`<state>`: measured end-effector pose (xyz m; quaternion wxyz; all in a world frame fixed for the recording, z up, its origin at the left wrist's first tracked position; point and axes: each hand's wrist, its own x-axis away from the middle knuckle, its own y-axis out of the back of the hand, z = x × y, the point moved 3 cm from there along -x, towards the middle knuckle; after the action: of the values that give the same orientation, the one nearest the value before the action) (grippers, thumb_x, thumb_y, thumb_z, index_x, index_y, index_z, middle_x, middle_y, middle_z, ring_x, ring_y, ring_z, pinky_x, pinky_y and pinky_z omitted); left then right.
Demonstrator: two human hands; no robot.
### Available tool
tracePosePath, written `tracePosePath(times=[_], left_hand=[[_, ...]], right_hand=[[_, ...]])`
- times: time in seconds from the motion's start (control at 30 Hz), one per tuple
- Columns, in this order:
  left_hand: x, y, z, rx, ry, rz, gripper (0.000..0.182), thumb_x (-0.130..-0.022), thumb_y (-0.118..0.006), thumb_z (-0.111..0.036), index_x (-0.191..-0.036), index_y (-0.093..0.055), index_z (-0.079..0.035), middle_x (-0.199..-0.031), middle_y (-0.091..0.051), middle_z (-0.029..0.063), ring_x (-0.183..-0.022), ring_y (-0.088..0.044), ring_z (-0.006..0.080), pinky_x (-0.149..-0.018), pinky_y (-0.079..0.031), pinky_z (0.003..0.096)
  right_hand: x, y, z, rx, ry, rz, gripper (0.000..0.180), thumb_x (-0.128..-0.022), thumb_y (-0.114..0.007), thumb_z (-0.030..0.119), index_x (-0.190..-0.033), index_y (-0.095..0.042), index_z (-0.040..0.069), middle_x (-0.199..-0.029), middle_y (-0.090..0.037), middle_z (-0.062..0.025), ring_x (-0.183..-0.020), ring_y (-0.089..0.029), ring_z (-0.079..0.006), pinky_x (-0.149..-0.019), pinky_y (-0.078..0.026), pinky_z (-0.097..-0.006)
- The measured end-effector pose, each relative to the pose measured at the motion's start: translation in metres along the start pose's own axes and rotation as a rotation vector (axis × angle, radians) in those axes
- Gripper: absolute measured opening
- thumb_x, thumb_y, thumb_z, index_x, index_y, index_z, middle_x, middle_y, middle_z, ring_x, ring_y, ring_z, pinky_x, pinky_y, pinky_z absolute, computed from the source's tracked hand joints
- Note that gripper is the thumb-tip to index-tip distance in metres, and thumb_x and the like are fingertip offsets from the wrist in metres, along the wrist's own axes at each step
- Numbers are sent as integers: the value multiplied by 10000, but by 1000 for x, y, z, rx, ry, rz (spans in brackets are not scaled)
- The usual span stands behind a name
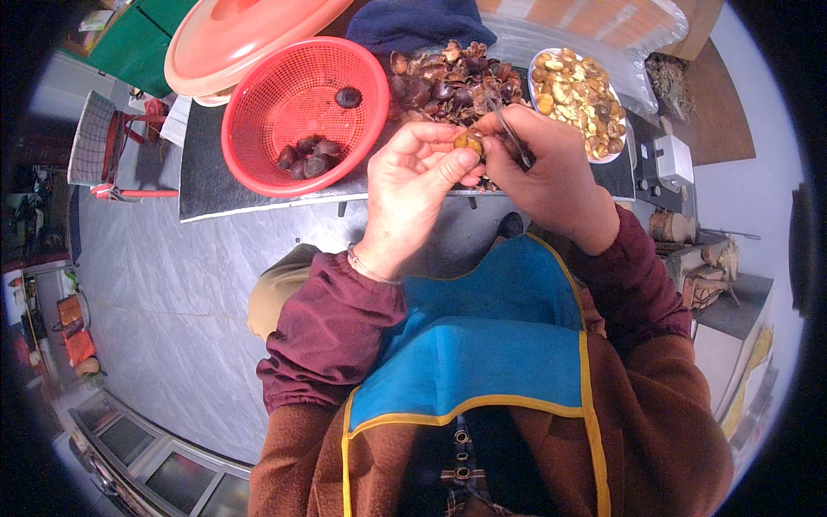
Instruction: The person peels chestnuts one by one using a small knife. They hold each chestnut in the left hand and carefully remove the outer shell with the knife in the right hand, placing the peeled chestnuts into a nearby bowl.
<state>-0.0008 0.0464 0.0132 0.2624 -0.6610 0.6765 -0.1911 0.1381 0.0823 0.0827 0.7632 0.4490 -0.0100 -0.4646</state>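
Between the fingertips of my left hand (413, 174) is a partly peeled chestnut (469, 143), with yellow-brown flesh showing. My right hand (546, 161) grips a slim dark metal tool (509, 131), whose exact kind is not clear; its thumb and fingertips meet the same chestnut. Just behind both hands lies a heap of dark brown chestnut shells (452, 84). To the left, a red plastic colander (258, 116) holds several dark unpeeled chestnuts (316, 158). On the right an oval white plate (533, 84) is piled with peeled chestnuts (578, 97).
The low black table (207, 168) has a pale front edge. A large pink plastic lid or basin (239, 45) leans behind the colander. Navy cloth (420, 26) lies at the back. A red-framed chair (139, 192) stands left, and split firewood (707, 284) sits at right. My lap bears a blue apron (478, 362).
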Motion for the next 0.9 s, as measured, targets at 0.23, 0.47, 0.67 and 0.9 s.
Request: tracePosePath(times=[0.23,0.47,0.67,0.9], left_hand=[[0,3,3,118,52,31,174,-852,-634,8,-1015,-572,9,-937,-661,130,-763,-661,189,-689,-564,292],[-5,7,7,267,142,88,256,-898,-595,-82,-1141,-539,-24,-1089,-623,123,-861,-662,208,-724,-571,295],[-3,-1,1,234,133,0,264,-900,-579,-35,-1150,-507,10,-982,-619,130,-840,-659,207,-739,-558,288],[-2,4,2,129,153,7,268,-882,-587,-21,-1145,-545,10,-1044,-617,125,-889,-639,193,-764,-556,302]], right_hand=[[-1,1,-5,-218,-255,12,68,-811,-599,76,-795,-591,10,-669,-590,-87,-582,-562,-144,-537,-448,-298],[-2,-2,-10,-522,-496,50,108,-845,-595,117,-803,-621,21,-645,-557,36,-572,-500,-50,-501,-395,-215],[0,-2,-10,-561,-549,21,115,-862,-588,131,-805,-623,38,-620,-542,38,-538,-484,-26,-473,-383,-199],[0,-4,-10,-500,-454,45,115,-865,-579,129,-806,-607,34,-638,-551,31,-551,-493,-35,-485,-400,-211]])
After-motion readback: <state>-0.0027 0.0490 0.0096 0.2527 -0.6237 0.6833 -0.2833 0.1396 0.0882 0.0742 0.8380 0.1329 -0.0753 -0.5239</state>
